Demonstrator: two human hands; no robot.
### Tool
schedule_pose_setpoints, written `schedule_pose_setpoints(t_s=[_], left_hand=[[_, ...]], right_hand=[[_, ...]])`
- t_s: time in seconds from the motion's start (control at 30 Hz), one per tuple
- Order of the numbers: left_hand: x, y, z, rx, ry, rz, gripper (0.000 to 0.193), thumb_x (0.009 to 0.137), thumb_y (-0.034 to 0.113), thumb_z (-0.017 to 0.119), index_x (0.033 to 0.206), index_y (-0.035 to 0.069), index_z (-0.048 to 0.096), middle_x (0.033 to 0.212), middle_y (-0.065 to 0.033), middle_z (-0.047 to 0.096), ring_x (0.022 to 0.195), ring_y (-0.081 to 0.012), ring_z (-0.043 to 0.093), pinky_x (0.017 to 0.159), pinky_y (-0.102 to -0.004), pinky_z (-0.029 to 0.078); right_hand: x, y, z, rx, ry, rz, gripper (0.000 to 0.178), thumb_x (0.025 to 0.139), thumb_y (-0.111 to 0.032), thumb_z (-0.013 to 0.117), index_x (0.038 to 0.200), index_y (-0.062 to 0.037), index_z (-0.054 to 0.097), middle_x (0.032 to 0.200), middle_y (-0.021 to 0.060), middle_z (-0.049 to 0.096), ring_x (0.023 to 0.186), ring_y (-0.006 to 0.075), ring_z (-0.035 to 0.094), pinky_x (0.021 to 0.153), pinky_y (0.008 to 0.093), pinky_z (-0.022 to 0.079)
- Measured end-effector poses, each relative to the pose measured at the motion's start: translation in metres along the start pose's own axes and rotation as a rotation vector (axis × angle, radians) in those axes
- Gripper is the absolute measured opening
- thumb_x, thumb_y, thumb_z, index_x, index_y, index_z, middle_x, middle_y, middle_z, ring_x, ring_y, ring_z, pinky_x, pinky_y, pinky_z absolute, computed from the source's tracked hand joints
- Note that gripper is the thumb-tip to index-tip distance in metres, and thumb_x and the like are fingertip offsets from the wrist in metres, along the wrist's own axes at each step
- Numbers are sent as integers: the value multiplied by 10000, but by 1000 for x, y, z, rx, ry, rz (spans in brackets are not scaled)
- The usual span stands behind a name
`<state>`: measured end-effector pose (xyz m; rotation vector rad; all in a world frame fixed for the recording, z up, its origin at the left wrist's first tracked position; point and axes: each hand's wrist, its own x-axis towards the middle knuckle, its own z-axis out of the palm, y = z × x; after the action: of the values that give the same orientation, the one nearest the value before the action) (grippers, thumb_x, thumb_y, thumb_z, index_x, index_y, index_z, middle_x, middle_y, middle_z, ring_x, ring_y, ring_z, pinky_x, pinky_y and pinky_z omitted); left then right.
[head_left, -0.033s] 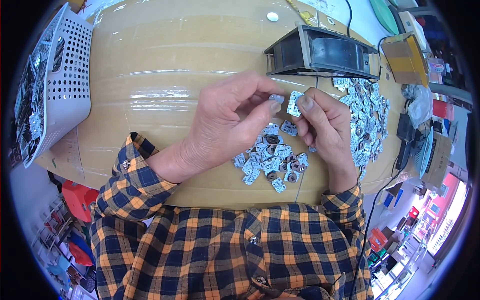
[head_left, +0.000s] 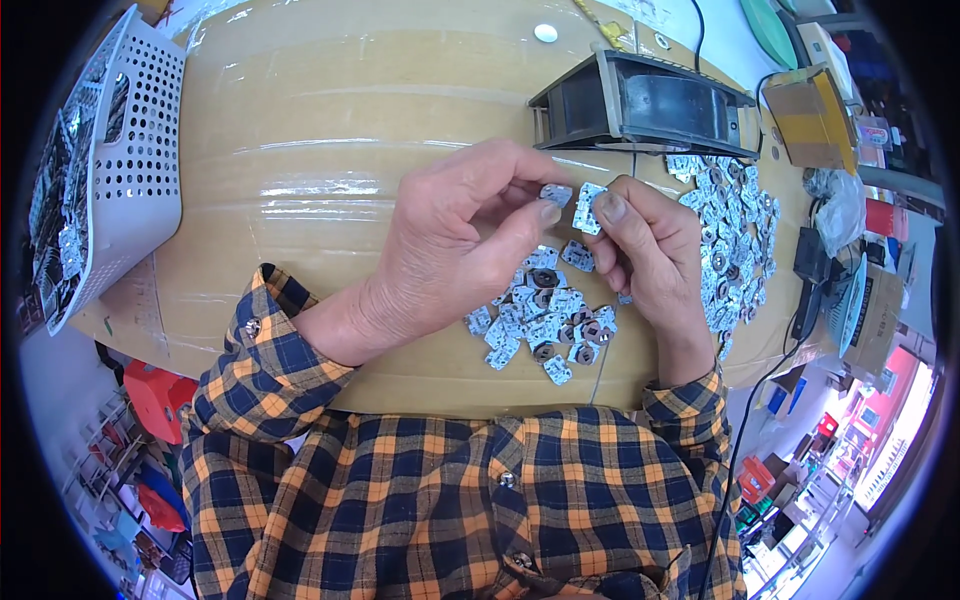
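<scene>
My left hand [head_left: 455, 240] pinches a small pale blue-white plate [head_left: 556, 194] between thumb and fingertips. Just to its right, my right hand [head_left: 652, 250] grips a similar flat plate with cut-outs [head_left: 589, 208] between thumb and forefinger. A narrow gap separates the two plates. Below the hands lies a loose pile of such plates [head_left: 530, 315], some bearing dark round parts [head_left: 543, 278]. Beyond my right hand spreads a larger heap of the same pieces [head_left: 735, 230]. My curled right fingers are partly hidden behind the hand.
A black fan-like housing [head_left: 670, 100] stands at the far side of the brown-covered table [head_left: 350, 120]. On the left, a white perforated basket [head_left: 140, 150] holds many metal pieces. A cardboard box [head_left: 808, 120], a plastic bag [head_left: 838, 205] and black cables [head_left: 740, 440] are on the right.
The small plate in my left fingers has turned slightly and shows more of its face. Both hands otherwise keep almost the same place.
</scene>
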<state>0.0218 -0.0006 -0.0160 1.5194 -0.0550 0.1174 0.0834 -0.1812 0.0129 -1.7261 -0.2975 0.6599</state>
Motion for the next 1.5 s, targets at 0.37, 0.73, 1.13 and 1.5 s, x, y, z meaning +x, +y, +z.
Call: schedule_pose_setpoints(t_s=[0.37, 0.73, 1.13, 1.5], left_hand=[[3, 7, -9, 283, -122, 239, 177, 831, -95, 613, 1000, -49, 637, 924, -110, 655, 859, -155, 660, 766, -247, 547], [-3, 11, -9, -173, -187, -14, 145, 901, -30, 582, 1037, -60, 624, 950, -96, 653, 851, -137, 656, 743, -240, 553], [0, 9, -8, -351, -66, -257, 218, 879, 63, 681, 1068, -43, 658, 921, -105, 695, 802, -122, 672, 708, -222, 572], [-1, 11, -7, -415, -42, -301, 232, 864, 91, 707, 1058, -29, 669, 921, -96, 697, 768, -113, 658, 694, -227, 564]], right_hand=[[-4, 2, 5, 41, 66, -53, 344, 997, -242, 512, 723, -37, 546, 537, -34, 480, 397, 11, 376, 372, 172, 258], [-5, 2, 2, -101, 95, -79, 337, 983, -278, 532, 762, -34, 602, 547, -31, 512, 440, 7, 424, 409, 160, 302], [-8, 3, 2, -245, -27, -356, 302, 986, -220, 542, 778, -10, 606, 675, 9, 599, 512, 37, 515, 449, 179, 379], [-9, 0, 5, -186, -2, -323, 346, 991, -249, 534, 761, -1, 608, 660, 12, 591, 507, 37, 512, 442, 173, 376]])
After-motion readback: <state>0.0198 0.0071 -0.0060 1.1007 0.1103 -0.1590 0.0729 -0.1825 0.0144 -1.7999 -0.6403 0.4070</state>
